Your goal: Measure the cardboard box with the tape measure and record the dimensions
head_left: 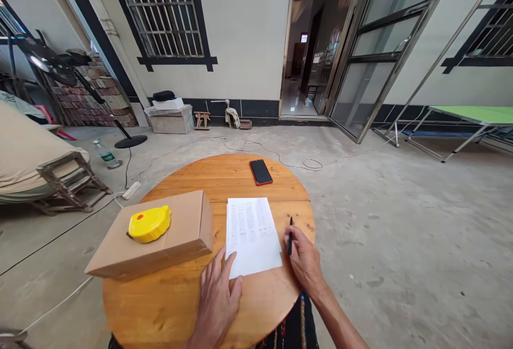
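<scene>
Sheets of white paper [253, 237] with rows of handwriting on the upper half lie on a round wooden table [160, 311]. My left hand [218, 293] rests with its fingers spread at the paper's lower left edge. To the right of the paper, my right hand [305, 257] grips a black pen [289, 239]; the pen is apart from the writing. Left of the paper stands a closed cardboard box [180, 234], and a yellow tape measure [149, 224] lies on top of it. Farther back on the table is a black phone [260, 172] with a red edge.
Thin cables [280, 159] run over the concrete floor behind the table. A small wooden stool [74, 180], a water bottle [106, 155] and a standing fan [130, 140] are at the left. A glass door [377, 60] stands ajar; a green folding table [476, 114] is at the right.
</scene>
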The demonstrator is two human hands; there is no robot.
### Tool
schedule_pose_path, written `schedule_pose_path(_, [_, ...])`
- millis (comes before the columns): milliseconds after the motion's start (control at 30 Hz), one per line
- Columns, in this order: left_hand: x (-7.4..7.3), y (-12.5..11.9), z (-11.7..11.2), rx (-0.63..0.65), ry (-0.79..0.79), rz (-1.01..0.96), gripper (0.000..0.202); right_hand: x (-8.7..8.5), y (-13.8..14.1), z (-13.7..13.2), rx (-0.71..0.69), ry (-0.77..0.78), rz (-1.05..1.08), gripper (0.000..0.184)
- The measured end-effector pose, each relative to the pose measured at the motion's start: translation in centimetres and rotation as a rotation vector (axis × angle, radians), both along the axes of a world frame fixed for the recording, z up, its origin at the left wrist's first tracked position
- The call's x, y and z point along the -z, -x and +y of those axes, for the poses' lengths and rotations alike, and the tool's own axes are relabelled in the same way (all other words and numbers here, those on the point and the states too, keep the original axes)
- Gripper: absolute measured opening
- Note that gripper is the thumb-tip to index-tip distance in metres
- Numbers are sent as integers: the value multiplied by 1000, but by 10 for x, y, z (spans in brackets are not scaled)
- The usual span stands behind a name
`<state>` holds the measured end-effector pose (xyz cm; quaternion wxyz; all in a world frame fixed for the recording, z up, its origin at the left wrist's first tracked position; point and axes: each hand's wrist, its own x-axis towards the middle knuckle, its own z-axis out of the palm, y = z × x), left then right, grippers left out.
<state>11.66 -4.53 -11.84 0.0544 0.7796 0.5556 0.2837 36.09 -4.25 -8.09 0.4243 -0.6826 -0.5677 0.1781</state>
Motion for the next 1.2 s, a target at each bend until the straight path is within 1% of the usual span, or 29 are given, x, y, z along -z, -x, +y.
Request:
schedule_pose_path(100, [-2,0,0,-5,13,2,41,-2,13,5,18,9,-184,32])
schedule_pose_path(167, [-7,-1,-1,-3,38,2,41,-6,20,6,14,40,-224,34])
schedule_pose_path(267, [-14,-2,-2,-5,74,2,42,-11,28,5,10,90,-185,35])
schedule_pose_path(333, [-17,-2,-2,-4,85,5,42,-11,30,5,3,91,-139,35])
schedule_pose_path(533, [-16,-2,-1,-9,44,14,41,-1,28,9,-35,-25,-18,31])
schedule_pose_path(633, [-20,-5,-2,18,-16,31,38,2,27,10,-33,-49,9,29])
schedule_pose_path(733, [-28,-14,-2,111,-69,42,34,3,26,10,-35,-66,6,27])
schedule_pose_path(833, [-37,-24,-1,183,-66,59,29,4,26,10,-33,-66,-18,28])
schedule_pose_path(933, [-47,-30,1,174,-2,102,22,5,26,10,-26,-64,-53,27])
schedule_pose_path(1033, [-55,-31,2,164,40,140,18,6,26,10,-33,-69,-77,28])
schedule_pose_path(1100, [-58,-31,3,175,48,159,17,7,26,10,-35,-65,-80,28])
schedule_pose_path(1200, [-57,-32,5,207,51,195,15,8,26,10,-33,-52,-76,28])
